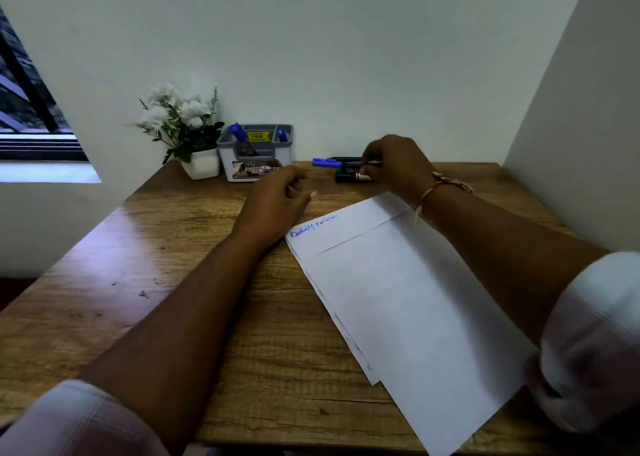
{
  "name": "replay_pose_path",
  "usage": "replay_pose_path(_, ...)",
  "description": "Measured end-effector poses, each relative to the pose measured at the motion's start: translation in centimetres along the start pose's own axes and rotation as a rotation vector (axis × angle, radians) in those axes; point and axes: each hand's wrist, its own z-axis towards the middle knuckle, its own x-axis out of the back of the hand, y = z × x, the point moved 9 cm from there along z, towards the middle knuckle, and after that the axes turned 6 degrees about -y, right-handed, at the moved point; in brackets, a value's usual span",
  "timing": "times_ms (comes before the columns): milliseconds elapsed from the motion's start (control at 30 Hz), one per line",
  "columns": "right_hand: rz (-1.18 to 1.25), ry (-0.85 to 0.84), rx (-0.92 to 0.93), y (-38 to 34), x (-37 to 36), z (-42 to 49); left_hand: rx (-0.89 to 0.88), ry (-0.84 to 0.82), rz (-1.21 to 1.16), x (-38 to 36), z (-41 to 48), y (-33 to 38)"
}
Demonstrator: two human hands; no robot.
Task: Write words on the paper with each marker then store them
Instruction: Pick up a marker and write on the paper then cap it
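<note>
A wood-grain tabletop point(173, 247) with a slightly glossy surface fills the view. Several sheets of white paper point(398, 299) lie stacked and skewed from the middle towards its near right corner. A short line of blue handwriting point(313, 225) runs along the top sheet's far left corner, too scrawled to read.

At the tabletop's far edge, against the wall, stands a grey plastic organiser point(256, 154) with compartments. A yellow sticker point(258, 136) inside it appears to read 49.00. The printed label on its front is too blurred to read. Two blue-capped markers point(238, 132) stand upright in it, one in a left compartment and one in a right. Just left of it is a square white pot point(201, 163) of white flowers.

The right hand point(394, 164) reaches to the far edge, right of the organiser. Its fingers are curled around a blue marker point(325, 162) held level, cap pointing left. A thread bracelet point(440, 183) circles the wrist. Beneath that hand, a few dark markers point(349, 177) lie together on the tabletop.

The left hand point(277, 199) rests palm down beside the paper's far left corner, fingers loosely curled and holding nothing. Both forearms are bare, with pale sleeves rolled up.
</note>
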Motion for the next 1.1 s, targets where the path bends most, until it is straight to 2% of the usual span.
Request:
replay_pose_path(200, 0.215, 0.068, 0.122, -3.7, 2.6, -4.9, -0.053, 0.122, -0.153, 1.2, -0.4, 1.0)
replay_pose_path(300, 0.376, 0.134, 0.112, -3.2, 3.1, -7.1, -0.133, 0.125, -0.111, 1.2, -0.7, 2.3)
replay_pose_path(400, 0.798, 0.143, 0.07, -2.0, 2.9, -8.5, -0.144, 0.073, -0.157, 0.7, -0.9, 2.9)
replay_pose_path(500, 1.274, 0.048, 0.033, -1.9, 1.4, -9.3, -0.176, 0.026, -0.24, 0.1, -1.1, 3.8)
replay_pose_path(534, 1.303, 0.019, 0.012, -2.0, 0.8, -9.5, -0.195, 0.011, -0.253, -0.1, -1.1, 4.2)
replay_pose_path(634, 1.191, -0.055, -0.016, -2.0, -1.3, -9.6, -0.255, -0.045, -0.256, -1.1, -1.3, 5.4)
replay_pose_path(700, 1.162, -0.047, -0.037, -1.8, -1.8, -9.6, -0.266, -0.072, -0.257, -1.7, -1.4, 5.6)
replay_pose_path(1101, 1.346, -0.097, -0.047, -2.0, -2.3, -9.8, -0.13, -0.118, -0.499, -2.8, -1.0, 3.9)
